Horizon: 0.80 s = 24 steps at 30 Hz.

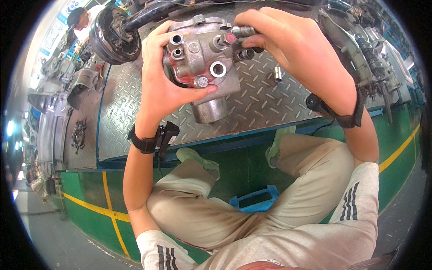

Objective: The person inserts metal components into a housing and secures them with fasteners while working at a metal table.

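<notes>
Diamond-plate steel flooring (261, 103) lies beneath both hands, with a small metal socket (278, 73) resting on it just under the right wrist. The left hand (157, 76) is clamped around the grey cast housing (202, 67) from its left side, stub end pointing down toward the person. The right hand (292, 45), nearer the top ports, pinches a fitting (243, 31) at the housing's upper right.

A single view, from a fisheye camera worn on the person's head, facing steeply down and forward; it sits close to the raised hands, left hand (159, 85) and right hand (297, 49), which fill the upper middle; below lie the person's own beige-trousered legs (252, 211) and the green painted floor (391, 180); the grey diamond-plate metal table (265, 103) bends toward the rim; no second view shares the scene.
</notes>
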{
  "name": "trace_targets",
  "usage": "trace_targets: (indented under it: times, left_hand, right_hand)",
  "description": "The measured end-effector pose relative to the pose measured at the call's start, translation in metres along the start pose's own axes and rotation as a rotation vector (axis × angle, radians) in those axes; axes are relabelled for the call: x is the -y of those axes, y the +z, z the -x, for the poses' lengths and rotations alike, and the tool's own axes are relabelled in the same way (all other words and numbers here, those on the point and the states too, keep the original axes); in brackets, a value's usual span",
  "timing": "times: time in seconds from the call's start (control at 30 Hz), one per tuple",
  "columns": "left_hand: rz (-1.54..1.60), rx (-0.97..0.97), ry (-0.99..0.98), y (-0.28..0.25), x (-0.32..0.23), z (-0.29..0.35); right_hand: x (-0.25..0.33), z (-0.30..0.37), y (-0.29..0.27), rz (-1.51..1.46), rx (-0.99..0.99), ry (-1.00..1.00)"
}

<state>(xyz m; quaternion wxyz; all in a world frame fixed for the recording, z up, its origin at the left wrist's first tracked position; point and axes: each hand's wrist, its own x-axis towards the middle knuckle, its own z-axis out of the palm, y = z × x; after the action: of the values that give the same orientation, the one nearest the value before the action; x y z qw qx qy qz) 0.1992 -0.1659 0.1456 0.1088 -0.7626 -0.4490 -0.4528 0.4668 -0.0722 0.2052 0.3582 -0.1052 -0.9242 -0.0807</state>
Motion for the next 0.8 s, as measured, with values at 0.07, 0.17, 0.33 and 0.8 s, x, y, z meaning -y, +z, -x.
trace_targets:
  times: [0.07, 0.17, 0.33, 0.8]
  left_hand:
    - [-0.005, 0.005, 0.003, 0.001, 0.000, 0.001]
    - [0.084, -0.023, -0.067, 0.002, -0.001, 0.004]
    - [0.114, -0.047, -0.070, 0.000, 0.001, 0.006]
    - [0.165, -0.029, -0.164, -0.003, -0.003, 0.009]
  right_hand:
    - [0.002, -0.002, -0.001, -0.043, -0.046, -0.021]
    - [0.008, -0.003, -0.005, -0.028, 0.168, 0.165]
    - [0.007, -0.006, -0.007, -0.030, 0.058, -0.014]
    - [0.019, -0.013, -0.016, 0.044, 0.124, 0.028]
